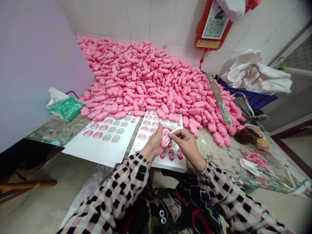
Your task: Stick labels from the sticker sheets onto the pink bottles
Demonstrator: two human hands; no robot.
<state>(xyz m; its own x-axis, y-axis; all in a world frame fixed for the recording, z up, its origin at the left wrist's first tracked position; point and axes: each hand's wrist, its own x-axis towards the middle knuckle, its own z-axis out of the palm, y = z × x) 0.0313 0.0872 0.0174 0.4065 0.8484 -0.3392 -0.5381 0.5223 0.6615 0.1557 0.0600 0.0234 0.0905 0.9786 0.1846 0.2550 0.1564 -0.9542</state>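
My left hand [153, 145] is closed round a small pink plastic bottle [165, 138], held upright over a sticker sheet [156, 143]. An oval sticker shows on the bottle's front. My right hand [185, 145] pinches at the bottle's right side with thumb and forefinger pressed on the sticker. A second sticker sheet [102, 139] with pink and green ovals lies to the left. Behind both sheets a huge heap of the same pink bottles [151, 78] covers the table up to the wall.
A green tissue pack [65, 107] sits at the table's left end. A long foil-wrapped roll [219, 99] lies on the heap's right side. White bags on a blue crate [255, 97], and pink scissors [257, 159], are to the right. A red wall hanging [213, 26] is above.
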